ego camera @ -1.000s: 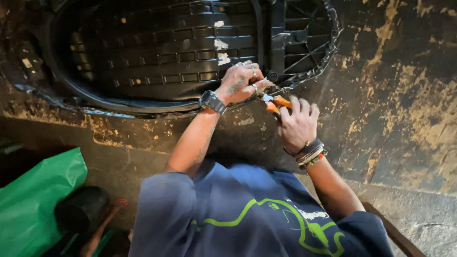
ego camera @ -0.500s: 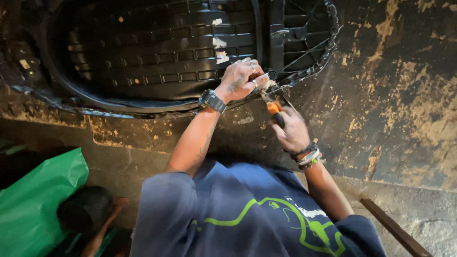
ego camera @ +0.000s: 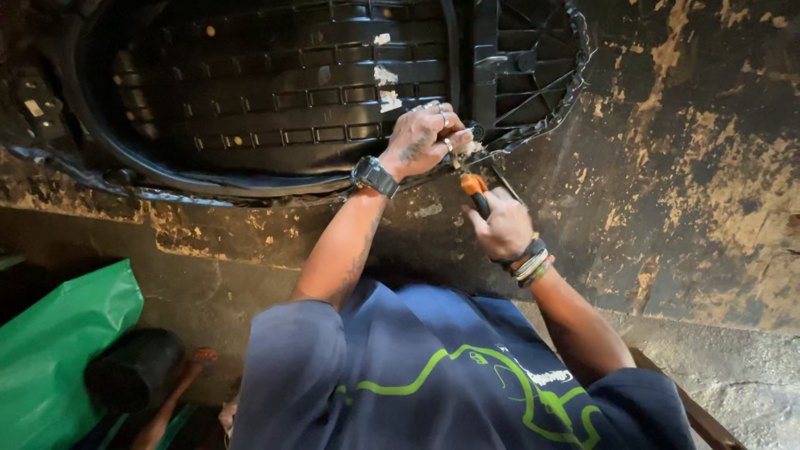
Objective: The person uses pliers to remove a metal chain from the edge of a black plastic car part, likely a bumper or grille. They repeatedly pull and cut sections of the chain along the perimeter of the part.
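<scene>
Pinching the stiff black seat base (ego camera: 275, 92) rim, the left hand (ego camera: 425, 137) steadies it while the right hand (ego camera: 500, 227) is closed around slim orange-handled pliers (ego camera: 475, 190).

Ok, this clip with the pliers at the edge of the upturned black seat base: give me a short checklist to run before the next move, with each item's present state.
1. Left hand bracing the rim of the black seat base next to the working spot: ok.
2. Right hand closed around the orange-handled pliers: ok.
3. Plier tip seated on the seat's edge: cannot tell, the left fingers hide it.
4. Left fingers apart from the tool tip: not ok, they sit right beside it.
5. Seat base lying flat on the worn bench: ok.
6. Black mallet out of the way, lower left by the green bag: ok.
</scene>
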